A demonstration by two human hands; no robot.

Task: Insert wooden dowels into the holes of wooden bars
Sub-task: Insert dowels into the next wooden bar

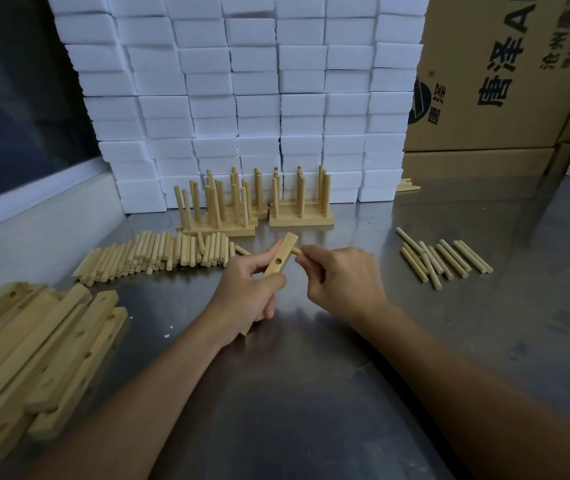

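The wooden bar [281, 259] is held up above the steel table [311, 393], tilted, with its far end pointing away from the person. One round hole on its face is open to see. The left hand [249, 296] grips the bar around its lower half, fingers curled around it. The right hand [342, 275] pinches a dowel [296, 251] between thumb and fingers, and the tip of the dowel touches the side of the bar near its upper end. I cannot tell if the tip is already inside a hole there.

I think both pieces are light, dry and stiff. The bar will not bend, so it is good to hold it low, away from the holes. The dowel is smooth and can turn between the fingers, so it is better to pinch it close to the tip that enters.

To the left lies a big pile of loose dowels [159, 254], and nearer a stack of empty bars [44, 351]. To the right there is a small group of dowels [446, 259]. Behind stand finished bars with upright dowels [252, 202], before a wall of white foam blocks [242, 98] and a cardboard box [505, 71].
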